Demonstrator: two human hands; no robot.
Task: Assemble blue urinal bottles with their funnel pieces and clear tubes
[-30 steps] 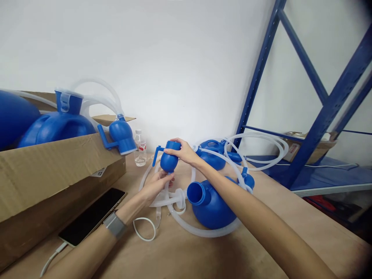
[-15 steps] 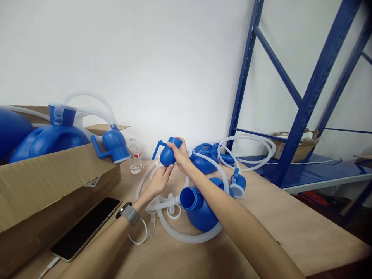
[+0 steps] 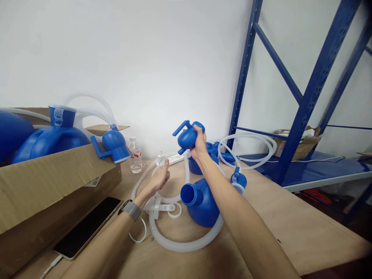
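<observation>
My right hand point(image 3: 199, 144) is wrapped round a rounded blue plastic cup with a bar handle point(image 3: 187, 138), held above the table. Its handle points left and a short nozzle sticks out underneath. Lower and to the left, my left hand point(image 3: 160, 176) is closed with the thumb up, apart from the cup. Its curled fingers hide what they hold, close to a translucent hose point(image 3: 186, 245) looped on the table. Below the right forearm lies a blue plastic jug point(image 3: 203, 207), its round mouth open toward the left. Beside it is a translucent cap with a strap and ring point(image 3: 174, 211).
At left, a cardboard box point(image 3: 58, 186) holds several blue jugs with hoses. A phone point(image 3: 87, 228) lies before it, and a water bottle point(image 3: 135, 155) stands behind. Another blue jug, a white power strip point(image 3: 176, 158) and a blue handled cup point(image 3: 240, 180) are farther back. Blue shelving point(image 3: 302, 108) rises at right.
My right hand has moved right and up with the blue cup, tilting it. My left hand has come away from the cup's underside and lowered. The hose loop has shifted.
</observation>
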